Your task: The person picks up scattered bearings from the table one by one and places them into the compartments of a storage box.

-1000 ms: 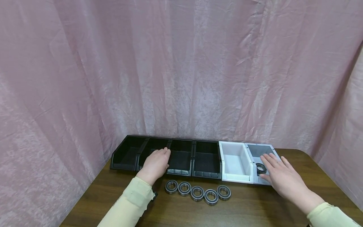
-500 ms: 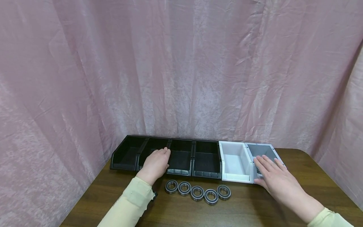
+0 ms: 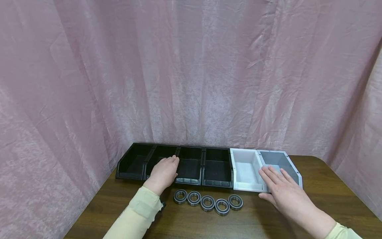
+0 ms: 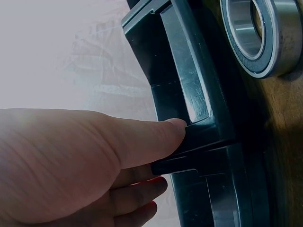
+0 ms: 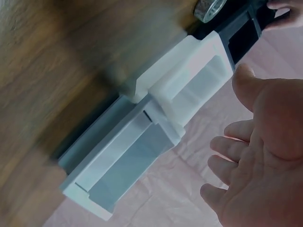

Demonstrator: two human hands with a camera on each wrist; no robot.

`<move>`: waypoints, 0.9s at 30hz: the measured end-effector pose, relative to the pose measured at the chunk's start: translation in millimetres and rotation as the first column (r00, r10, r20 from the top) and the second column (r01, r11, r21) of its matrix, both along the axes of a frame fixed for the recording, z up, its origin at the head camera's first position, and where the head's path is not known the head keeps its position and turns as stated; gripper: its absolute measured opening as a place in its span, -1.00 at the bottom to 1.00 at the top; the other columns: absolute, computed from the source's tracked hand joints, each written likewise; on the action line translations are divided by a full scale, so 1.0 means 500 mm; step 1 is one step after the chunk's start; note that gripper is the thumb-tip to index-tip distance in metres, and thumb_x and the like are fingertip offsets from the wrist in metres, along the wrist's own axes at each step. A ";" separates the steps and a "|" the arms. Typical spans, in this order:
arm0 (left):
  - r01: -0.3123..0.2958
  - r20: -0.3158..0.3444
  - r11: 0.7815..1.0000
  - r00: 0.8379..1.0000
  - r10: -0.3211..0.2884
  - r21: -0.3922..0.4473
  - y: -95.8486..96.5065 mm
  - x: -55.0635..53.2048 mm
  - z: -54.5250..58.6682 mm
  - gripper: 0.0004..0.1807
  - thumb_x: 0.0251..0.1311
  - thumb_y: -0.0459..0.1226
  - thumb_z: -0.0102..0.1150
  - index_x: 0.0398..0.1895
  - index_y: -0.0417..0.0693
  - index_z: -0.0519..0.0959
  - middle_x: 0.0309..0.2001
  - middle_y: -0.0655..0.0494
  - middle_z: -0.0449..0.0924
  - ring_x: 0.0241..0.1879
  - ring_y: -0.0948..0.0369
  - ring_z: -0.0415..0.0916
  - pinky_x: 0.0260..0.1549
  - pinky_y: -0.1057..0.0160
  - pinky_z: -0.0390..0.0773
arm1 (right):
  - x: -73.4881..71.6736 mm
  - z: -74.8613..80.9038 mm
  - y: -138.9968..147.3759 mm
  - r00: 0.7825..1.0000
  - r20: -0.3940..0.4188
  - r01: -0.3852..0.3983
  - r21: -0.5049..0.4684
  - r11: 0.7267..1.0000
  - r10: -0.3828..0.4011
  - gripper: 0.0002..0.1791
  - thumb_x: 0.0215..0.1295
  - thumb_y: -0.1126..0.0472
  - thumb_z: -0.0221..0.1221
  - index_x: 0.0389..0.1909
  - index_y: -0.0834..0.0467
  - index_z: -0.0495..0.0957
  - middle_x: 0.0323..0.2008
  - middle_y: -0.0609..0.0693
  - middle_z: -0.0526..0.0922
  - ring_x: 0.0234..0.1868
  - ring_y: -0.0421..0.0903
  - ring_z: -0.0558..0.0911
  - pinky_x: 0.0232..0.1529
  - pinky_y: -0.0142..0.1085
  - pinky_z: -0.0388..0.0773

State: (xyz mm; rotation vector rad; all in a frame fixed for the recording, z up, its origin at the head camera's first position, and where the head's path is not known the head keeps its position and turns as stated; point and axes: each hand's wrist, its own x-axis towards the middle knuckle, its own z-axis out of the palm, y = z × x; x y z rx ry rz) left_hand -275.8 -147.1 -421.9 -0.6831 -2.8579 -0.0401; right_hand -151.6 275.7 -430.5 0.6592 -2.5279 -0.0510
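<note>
My left hand (image 3: 163,172) straddles the divider between two black bins (image 3: 189,166). In the left wrist view its thumb lies against the front corner of one bin (image 4: 208,106), with the fingers on the other side of the wall. My right hand (image 3: 287,192) hovers with fingers extended and nothing in the palm, in front of the grey bin (image 3: 276,156) and overlapping a corner of the white bin (image 3: 246,166). The right wrist view shows that palm (image 5: 270,156) beside the bins. The bearing seen earlier in the grey bin is hidden behind the right hand.
Several ball bearings (image 3: 207,203) lie flat in an uneven row on the wooden table (image 3: 191,225), before the black bins. More black bins (image 3: 135,162) continue the row leftward. A pink curtain (image 3: 191,73) hangs close behind the bins.
My right hand has drawn left and slightly toward me, from over the grey bin to its front near the white bin, covering the bearing from view. The left hand stays put.
</note>
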 end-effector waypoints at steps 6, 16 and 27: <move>0.003 -0.002 1.000 1.000 -0.003 -0.005 -0.001 -0.001 -0.003 -0.34 0.35 -0.29 0.56 0.44 -0.37 0.55 0.45 -0.29 0.56 0.45 -0.14 0.54 0.50 -0.10 0.46 | 0.004 -0.011 -0.012 0.999 -0.035 -0.032 0.032 0.999 0.033 -0.10 0.24 -0.14 0.50 0.47 0.32 0.54 0.42 0.26 0.62 0.46 0.28 0.57 0.76 -0.04 -0.14; 0.007 -0.016 1.000 1.000 -0.007 -0.007 0.000 0.000 0.000 -0.34 0.34 -0.28 0.57 0.42 -0.36 0.56 0.44 -0.28 0.58 0.44 -0.13 0.55 0.49 -0.10 0.48 | 0.013 -0.015 -0.040 0.999 0.026 -0.039 0.023 0.999 0.039 -0.08 0.25 -0.15 0.54 0.50 0.28 0.53 0.43 0.22 0.62 0.46 0.24 0.58 0.75 -0.03 -0.05; 0.000 -0.007 1.000 1.000 0.000 -0.012 0.000 -0.001 0.002 -0.34 0.34 -0.28 0.57 0.43 -0.35 0.56 0.44 -0.28 0.58 0.43 -0.12 0.56 0.49 -0.09 0.48 | 0.021 -0.032 -0.073 0.994 0.091 -0.059 0.041 0.997 0.055 -0.09 0.27 -0.20 0.53 0.48 0.25 0.56 0.44 0.17 0.62 0.47 0.17 0.58 0.45 0.22 0.47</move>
